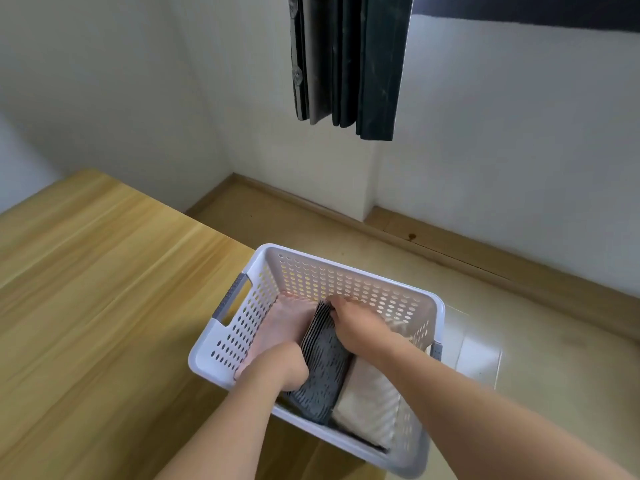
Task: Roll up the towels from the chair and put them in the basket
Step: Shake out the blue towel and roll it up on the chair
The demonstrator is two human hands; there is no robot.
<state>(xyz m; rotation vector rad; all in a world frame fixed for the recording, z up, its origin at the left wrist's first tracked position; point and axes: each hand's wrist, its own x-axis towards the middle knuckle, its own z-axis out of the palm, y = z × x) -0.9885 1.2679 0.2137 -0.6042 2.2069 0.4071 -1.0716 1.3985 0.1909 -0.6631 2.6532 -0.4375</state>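
- Basket (349, 271) floor: filled by three towel rolls; open room only along its far wall.
- Surface (104, 289), left of frame: bare, unobstructed.

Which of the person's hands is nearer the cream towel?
Right. The right hand grips the grey towel's far end just above the cream towel; the left hand sits beyond the grey towel.

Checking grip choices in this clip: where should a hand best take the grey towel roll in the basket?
Probably at its two ends, from above. The grey towel roll lies lengthwise, wedged between the pink towel and the cream towel, so its sides are blocked; the basket is open on top.
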